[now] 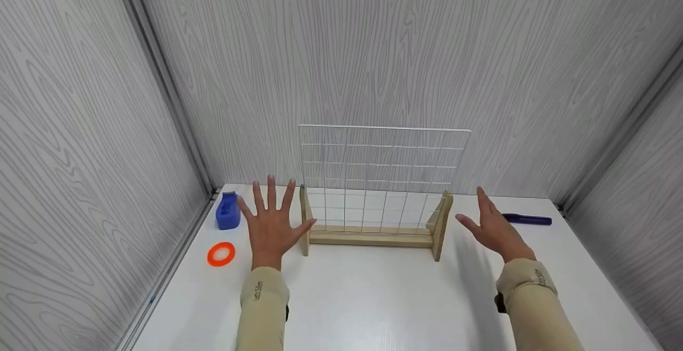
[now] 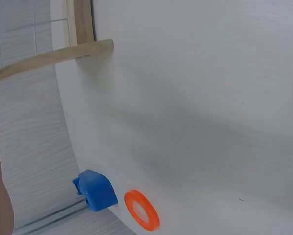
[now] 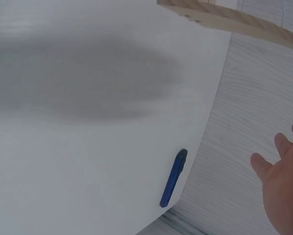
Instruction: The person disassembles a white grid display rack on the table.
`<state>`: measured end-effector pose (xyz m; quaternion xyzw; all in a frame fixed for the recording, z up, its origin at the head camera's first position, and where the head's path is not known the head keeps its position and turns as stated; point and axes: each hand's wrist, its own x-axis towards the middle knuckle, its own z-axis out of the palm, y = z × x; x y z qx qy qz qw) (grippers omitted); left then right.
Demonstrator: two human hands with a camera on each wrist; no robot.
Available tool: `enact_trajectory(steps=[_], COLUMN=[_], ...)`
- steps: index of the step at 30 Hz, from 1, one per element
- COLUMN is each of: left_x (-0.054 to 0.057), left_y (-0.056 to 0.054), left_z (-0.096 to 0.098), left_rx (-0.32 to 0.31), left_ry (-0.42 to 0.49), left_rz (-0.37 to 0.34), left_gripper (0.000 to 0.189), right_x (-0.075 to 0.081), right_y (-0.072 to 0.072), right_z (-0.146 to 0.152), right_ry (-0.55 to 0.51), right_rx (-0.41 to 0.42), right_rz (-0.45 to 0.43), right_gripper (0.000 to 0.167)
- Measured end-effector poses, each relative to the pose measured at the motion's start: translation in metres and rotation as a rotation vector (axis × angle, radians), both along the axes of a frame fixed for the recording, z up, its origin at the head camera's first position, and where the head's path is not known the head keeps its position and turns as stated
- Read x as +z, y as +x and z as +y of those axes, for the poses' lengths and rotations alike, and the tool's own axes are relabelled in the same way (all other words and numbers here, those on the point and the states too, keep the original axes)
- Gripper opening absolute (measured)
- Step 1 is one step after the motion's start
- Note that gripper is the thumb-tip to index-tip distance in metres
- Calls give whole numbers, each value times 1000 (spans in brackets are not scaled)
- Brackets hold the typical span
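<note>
My left hand [image 1: 271, 231] is held over the table with its fingers spread and nothing in it. Beside it on the left are a blue tape dispenser [image 1: 228, 212] and an orange ring-shaped roll of tape [image 1: 221, 254]. To the right, my right hand [image 1: 496, 231] hovers with straight fingers, also holding nothing. A dark blue utility knife [image 3: 174, 177] lies on the tabletop just past that hand. Between the two hands stands a white wire grid [image 1: 379, 180] in a wooden stand [image 1: 371, 239].
The white table [image 1: 368, 303] is enclosed by wood-grain panels [image 1: 373, 63] at the back and both sides. Metal rails [image 1: 165, 89] run up the corners. The grid rises well above the tabletop near the back edge.
</note>
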<state>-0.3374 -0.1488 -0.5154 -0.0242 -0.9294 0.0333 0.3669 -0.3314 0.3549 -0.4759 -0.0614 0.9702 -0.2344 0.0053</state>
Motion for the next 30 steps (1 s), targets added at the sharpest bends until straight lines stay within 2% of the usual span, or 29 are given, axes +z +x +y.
enact_trajectory(steps=[5, 8, 15, 17, 24, 30], left_x=[4, 6, 9, 10, 13, 13], left_y=[-7, -10, -9, -8, -7, -9], left_z=[17, 28, 48, 54, 74, 101], left_rx=[-43, -69, -71, -75, -79, -87], left_ry=[-6, -6, -58, -67, -79, -99], left_rz=[118, 134, 173, 171, 97, 71], left_gripper=[98, 100, 104, 104, 103, 103], right_x=[-2, -4, 0, 0, -4, -8], right_y=[-7, -10, -16, -18, -19, -14], right_z=[-9, -17, -45, -51, -63, -56], right_ry=[-85, -154, -329, -351, -372, -375], right_rx=[-3, -3, 31, 29, 20, 3], right_rz=[-1, 20, 20, 14, -16, -43], right_gripper=[103, 99, 95, 95, 96, 93])
